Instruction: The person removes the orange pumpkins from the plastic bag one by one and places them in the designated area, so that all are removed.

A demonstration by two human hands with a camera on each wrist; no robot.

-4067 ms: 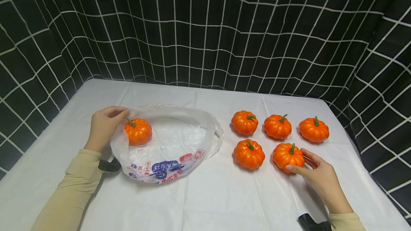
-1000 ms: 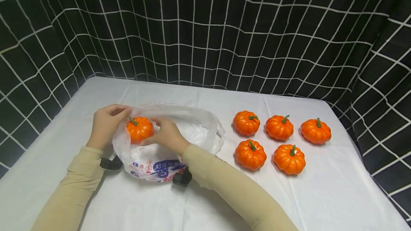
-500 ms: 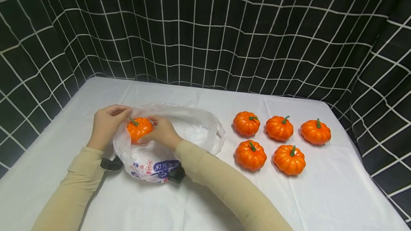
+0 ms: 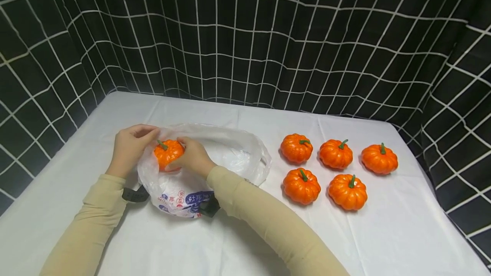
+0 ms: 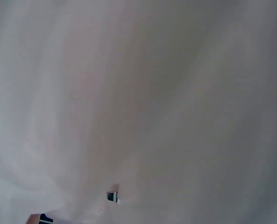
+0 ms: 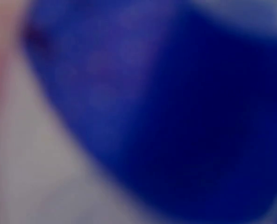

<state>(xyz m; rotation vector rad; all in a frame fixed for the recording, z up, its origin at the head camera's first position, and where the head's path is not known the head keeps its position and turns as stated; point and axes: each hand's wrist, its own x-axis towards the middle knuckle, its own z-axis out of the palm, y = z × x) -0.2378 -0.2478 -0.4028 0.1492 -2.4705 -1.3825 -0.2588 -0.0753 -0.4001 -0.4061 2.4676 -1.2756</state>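
A white plastic bag (image 4: 238,163) with blue and red print lies wide open on the left half of the table. My left hand (image 4: 128,150) pinches its left rim between thumb and fingers. Inside the bag, close to that rim, is an orange pumpkin (image 4: 166,151) with a green stem. My right hand (image 4: 196,156) reaches in over the near rim and grips the pumpkin from its right side, thumb in front and fingers behind. Blurred plastic of the bag (image 5: 138,93) fills the left wrist view. Only its blurred blue print (image 6: 199,116) and pale plastic show in the right wrist view.
Several more orange pumpkins stand in two rows on the right: three in the far row, including the middle one (image 4: 336,154), and two nearer ones, a left (image 4: 301,187) and a right (image 4: 347,192). A black grid-patterned curtain (image 4: 245,33) encloses the white-covered table (image 4: 383,233).
My right hand has left the near right pumpkin and come across to the pumpkin inside the bag. Over the last second it has closed in slightly. My left hand keeps hold of the rim.
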